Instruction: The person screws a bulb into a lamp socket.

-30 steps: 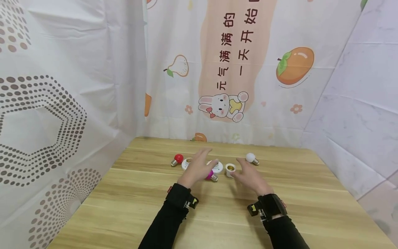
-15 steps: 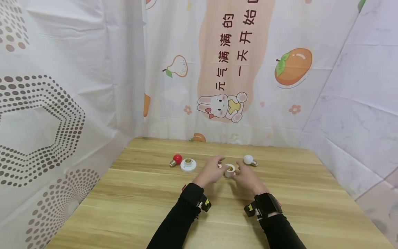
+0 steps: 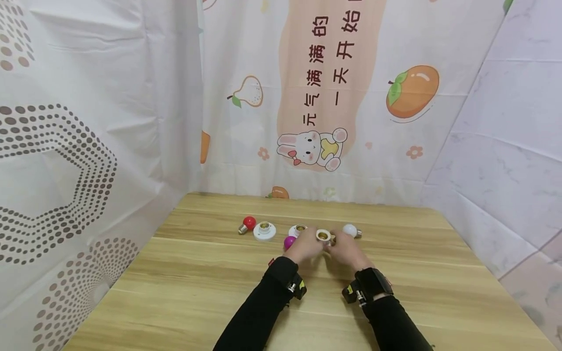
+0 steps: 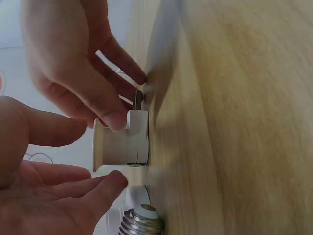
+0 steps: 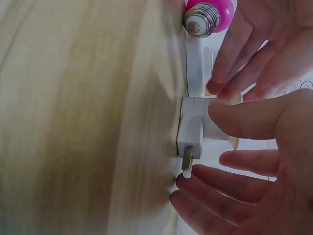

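Note:
A white plug-in lamp socket (image 3: pixel 323 236) stands on the table between the two hands, its round mouth facing up. My right hand (image 3: pixel 348 251) holds it from the right. In the right wrist view that thumb lies on the socket body (image 5: pixel 192 122), with the fingers by its metal prongs (image 5: pixel 187 161). My left hand (image 3: pixel 306 245) reaches in from the other side. The left wrist view shows its thumb and fingers spread around the socket (image 4: pixel 111 147), with a gap to it. Behind the left hand lies a magenta bulb (image 3: pixel 289 242), partly hidden.
Two round white lamp bases stand left of the hands, one further left (image 3: pixel 265 236) and one (image 3: pixel 294 230) partly covered by the left hand. A red bulb (image 3: pixel 249 223) lies at far left. Just beyond the right hand lies a white bulb (image 3: pixel 350 230). Curtains (image 3: pixel 246 161) border the wooden table (image 3: pixel 197 273).
My left hand has moved right, away from above the lamp bases and magenta bulb, to the plug-in socket. My right hand has closed in on the same socket.

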Tool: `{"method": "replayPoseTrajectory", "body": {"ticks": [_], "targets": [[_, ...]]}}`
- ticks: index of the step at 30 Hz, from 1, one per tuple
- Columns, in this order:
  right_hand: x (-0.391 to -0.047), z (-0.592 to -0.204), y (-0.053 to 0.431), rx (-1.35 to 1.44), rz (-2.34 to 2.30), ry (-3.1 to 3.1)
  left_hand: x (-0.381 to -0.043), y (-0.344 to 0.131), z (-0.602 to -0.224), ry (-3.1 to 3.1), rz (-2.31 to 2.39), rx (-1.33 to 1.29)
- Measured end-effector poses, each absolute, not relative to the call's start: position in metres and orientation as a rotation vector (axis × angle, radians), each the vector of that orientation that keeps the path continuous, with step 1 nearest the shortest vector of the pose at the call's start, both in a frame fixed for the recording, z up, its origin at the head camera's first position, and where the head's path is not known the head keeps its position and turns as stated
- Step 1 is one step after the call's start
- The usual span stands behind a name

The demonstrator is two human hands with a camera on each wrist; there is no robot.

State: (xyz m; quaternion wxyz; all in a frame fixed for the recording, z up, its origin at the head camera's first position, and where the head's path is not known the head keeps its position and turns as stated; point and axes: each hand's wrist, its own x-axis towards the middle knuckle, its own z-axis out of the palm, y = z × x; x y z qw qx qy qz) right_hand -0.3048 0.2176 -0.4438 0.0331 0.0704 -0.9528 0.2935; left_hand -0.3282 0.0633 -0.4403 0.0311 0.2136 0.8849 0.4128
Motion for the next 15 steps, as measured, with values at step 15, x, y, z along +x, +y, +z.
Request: {"method": "replayPoseTrajectory", "body": {"ticks": [15], "targets": [[-0.3078, -0.4473, 0.2185, 0.202, 0.943, -2.896, -0.3275, 0.0698, -0.4415, 2.856, 1.123, 0.635]]}}
